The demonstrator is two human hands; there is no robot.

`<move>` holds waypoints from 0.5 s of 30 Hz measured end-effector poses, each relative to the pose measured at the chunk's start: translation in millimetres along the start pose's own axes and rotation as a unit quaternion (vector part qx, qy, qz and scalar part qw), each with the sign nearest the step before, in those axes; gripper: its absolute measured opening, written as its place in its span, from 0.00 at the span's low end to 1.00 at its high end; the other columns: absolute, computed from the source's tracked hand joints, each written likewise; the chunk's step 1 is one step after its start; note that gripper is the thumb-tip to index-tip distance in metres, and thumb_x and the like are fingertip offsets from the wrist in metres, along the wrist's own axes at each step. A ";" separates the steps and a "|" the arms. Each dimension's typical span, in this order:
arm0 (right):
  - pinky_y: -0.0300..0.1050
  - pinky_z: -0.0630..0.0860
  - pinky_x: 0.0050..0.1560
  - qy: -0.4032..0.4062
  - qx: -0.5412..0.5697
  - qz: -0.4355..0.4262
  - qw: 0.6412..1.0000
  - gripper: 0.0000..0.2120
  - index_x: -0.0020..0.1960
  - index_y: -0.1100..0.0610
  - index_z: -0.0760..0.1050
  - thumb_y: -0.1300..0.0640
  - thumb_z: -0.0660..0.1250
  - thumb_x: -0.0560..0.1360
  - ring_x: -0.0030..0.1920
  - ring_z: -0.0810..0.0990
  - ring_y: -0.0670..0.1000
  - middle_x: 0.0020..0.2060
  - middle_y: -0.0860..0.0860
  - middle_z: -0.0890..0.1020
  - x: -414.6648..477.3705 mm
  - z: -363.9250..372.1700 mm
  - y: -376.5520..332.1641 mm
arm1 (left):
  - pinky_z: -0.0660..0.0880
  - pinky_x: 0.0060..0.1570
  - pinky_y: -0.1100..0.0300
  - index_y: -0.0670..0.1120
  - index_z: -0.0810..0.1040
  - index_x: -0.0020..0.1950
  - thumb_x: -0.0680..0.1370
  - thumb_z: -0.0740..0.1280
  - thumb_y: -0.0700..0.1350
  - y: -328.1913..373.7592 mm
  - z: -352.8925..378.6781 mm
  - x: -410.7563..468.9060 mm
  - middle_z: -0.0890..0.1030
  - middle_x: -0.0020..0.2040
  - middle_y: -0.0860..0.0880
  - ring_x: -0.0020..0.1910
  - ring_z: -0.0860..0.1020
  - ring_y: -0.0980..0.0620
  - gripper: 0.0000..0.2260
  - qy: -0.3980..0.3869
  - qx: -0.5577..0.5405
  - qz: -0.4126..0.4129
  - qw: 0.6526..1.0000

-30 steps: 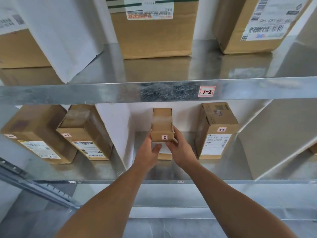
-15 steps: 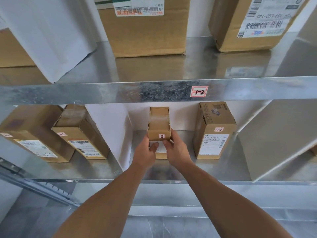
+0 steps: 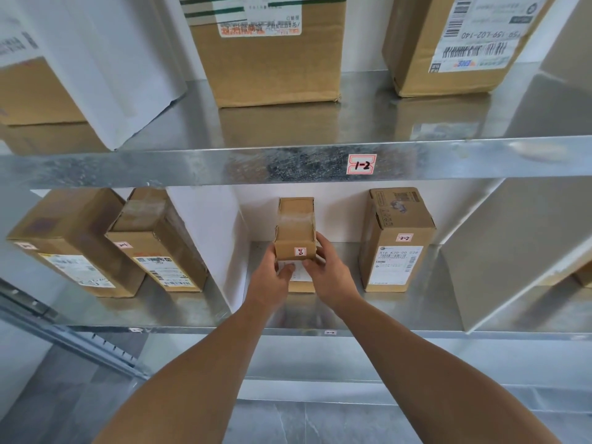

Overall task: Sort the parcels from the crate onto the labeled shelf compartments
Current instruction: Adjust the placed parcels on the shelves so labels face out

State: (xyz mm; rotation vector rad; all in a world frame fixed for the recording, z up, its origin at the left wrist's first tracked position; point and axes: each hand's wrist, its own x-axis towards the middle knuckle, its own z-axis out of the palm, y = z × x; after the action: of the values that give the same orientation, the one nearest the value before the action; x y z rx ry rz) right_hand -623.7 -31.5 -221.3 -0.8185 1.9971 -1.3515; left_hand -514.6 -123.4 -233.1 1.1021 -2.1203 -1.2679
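A small brown cardboard parcel (image 3: 296, 229) with clear tape and a red-framed sticker stands upright in the middle compartment of the lower metal shelf (image 3: 400, 310). My left hand (image 3: 270, 277) grips its lower left side with the thumb on the front. My right hand (image 3: 326, 272) grips its lower right side, fingers round the edge. The parcel's base sits on the shelf floor, partly hidden by my hands. A tag reading 1-2 (image 3: 362, 164) is stuck on the upper shelf's front rail.
A taller parcel marked 2-2 (image 3: 397, 240) stands to the right in the same compartment. White dividers (image 3: 208, 238) (image 3: 499, 251) bound it. Two parcels (image 3: 160, 241) (image 3: 69, 241) fill the left compartment. Large boxes (image 3: 272, 59) (image 3: 448, 43) sit on the upper shelf.
The view has shifted slightly; both hands stay on the small parcel, which has settled a little lower and closer on the shelf floor.
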 end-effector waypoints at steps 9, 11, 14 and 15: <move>0.55 0.69 0.70 0.005 -0.026 0.030 0.999 0.31 0.81 0.45 0.54 0.48 0.64 0.82 0.74 0.70 0.56 0.76 0.51 0.68 -19.9 -8.1 -3.3 | 0.70 0.71 0.44 0.52 0.59 0.80 0.81 0.67 0.44 7.7 -4.8 -21.8 0.72 0.74 0.52 0.73 0.71 0.47 0.30 0.032 0.008 0.006 0.999; 0.55 0.69 0.70 0.005 -0.038 0.029 0.999 0.31 0.81 0.45 0.54 0.47 0.63 0.83 0.74 0.69 0.56 0.77 0.51 0.67 -27.8 -9.2 -5.9 | 0.68 0.73 0.47 0.51 0.58 0.81 0.81 0.68 0.46 9.7 -6.6 -29.3 0.70 0.76 0.52 0.75 0.68 0.46 0.31 0.042 0.026 0.012 0.999; 0.54 0.70 0.69 0.011 -0.061 0.019 0.998 0.30 0.81 0.45 0.54 0.46 0.62 0.83 0.73 0.70 0.56 0.76 0.52 0.68 -43.9 -10.6 -8.5 | 0.65 0.72 0.51 0.50 0.57 0.82 0.81 0.69 0.47 12.2 -9.7 -41.9 0.67 0.78 0.51 0.77 0.65 0.46 0.33 0.054 0.037 0.019 0.998; 0.53 0.70 0.69 0.015 -0.068 0.015 0.997 0.30 0.81 0.45 0.54 0.46 0.62 0.83 0.73 0.70 0.56 0.76 0.52 0.68 -50.1 -12.1 -8.6 | 0.65 0.72 0.51 0.51 0.57 0.82 0.81 0.69 0.47 13.8 -10.4 -47.3 0.67 0.78 0.51 0.77 0.65 0.46 0.33 0.058 0.036 0.022 0.997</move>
State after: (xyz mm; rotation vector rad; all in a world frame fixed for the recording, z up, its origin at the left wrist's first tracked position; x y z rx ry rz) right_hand -599.3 11.0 -203.0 -0.8298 2.1356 -1.2281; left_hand -485.2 -87.1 -214.5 1.1239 -2.1072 -1.0878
